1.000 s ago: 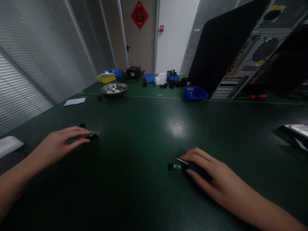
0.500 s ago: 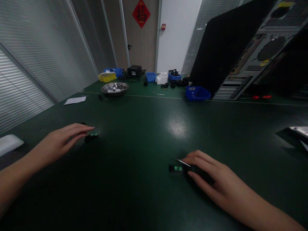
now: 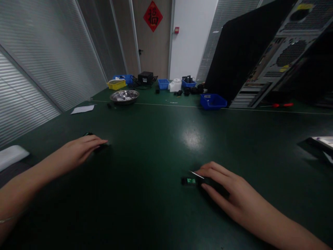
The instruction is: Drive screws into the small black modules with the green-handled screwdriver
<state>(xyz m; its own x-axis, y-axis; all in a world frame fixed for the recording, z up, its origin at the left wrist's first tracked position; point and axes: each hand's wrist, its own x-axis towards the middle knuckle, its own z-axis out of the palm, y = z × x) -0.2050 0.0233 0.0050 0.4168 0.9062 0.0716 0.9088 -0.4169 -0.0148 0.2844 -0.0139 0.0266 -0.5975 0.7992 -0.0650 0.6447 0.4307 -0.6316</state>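
At the left of the table, my left hand (image 3: 82,149) has its fingers pressed together over a small black part (image 3: 102,147), mostly covering it. Another dark piece (image 3: 88,134) lies just behind the knuckles. My right hand (image 3: 231,194) is closed around a screwdriver (image 3: 197,175); its thin metal shaft sticks out to the left past my fingertips, and its dark handle is largely hidden in my grip. A small black part with a green circuit board (image 3: 191,181) lies on the table just below the shaft, beside my right thumb.
Along the back stand a steel bowl (image 3: 125,101), a yellow basket (image 3: 116,85), a blue bin (image 3: 213,102) and a white plastic housing (image 3: 175,85). A computer case (image 3: 249,69) rises at the back right. Paper (image 3: 82,109) lies far left, a white object (image 3: 13,156) at the left edge.
My left hand has moved slightly right and its fingers have come down over the black part, covering its green board. My right hand has barely moved.
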